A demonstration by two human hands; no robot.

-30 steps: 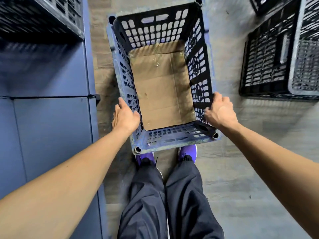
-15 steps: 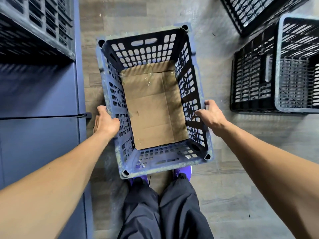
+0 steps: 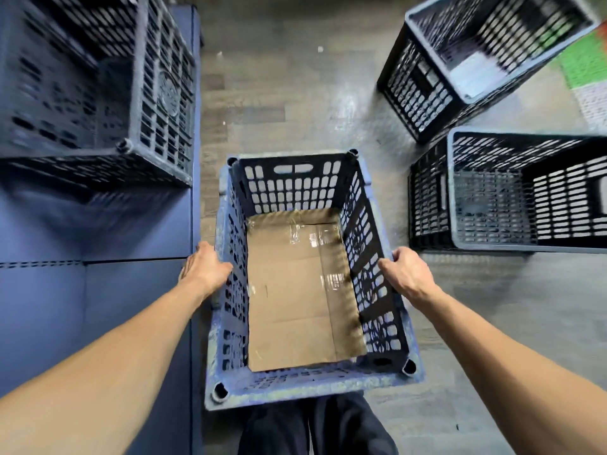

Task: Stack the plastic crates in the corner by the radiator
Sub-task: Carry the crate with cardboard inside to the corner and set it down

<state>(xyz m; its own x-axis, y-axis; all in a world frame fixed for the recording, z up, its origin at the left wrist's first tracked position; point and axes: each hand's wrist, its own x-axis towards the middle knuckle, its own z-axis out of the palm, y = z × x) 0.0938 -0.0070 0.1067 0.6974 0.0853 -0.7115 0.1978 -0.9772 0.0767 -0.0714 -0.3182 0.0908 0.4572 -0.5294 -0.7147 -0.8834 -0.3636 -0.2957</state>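
I hold a blue perforated plastic crate (image 3: 295,384) in front of my legs, its floor lined with brown cardboard (image 3: 299,290). My left hand (image 3: 205,269) grips the crate's left rim, and my right hand (image 3: 405,275) grips the right rim. Another blue crate (image 3: 157,93) stands at upper left on a blue cabinet. Two more crates sit on the floor at right: a near one (image 3: 486,247) and a far, tilted one (image 3: 423,90).
The blue cabinet (image 3: 98,290) runs along the left side, close to the held crate. Grey wood-look floor (image 3: 289,93) lies ahead between the crates. A green and white mat (image 3: 588,70) shows at the far right edge.
The crate has come up and closer to me, filling more of the view. My view has tipped forward, showing more of the crates at right and upper left. Both hands keep their grip.
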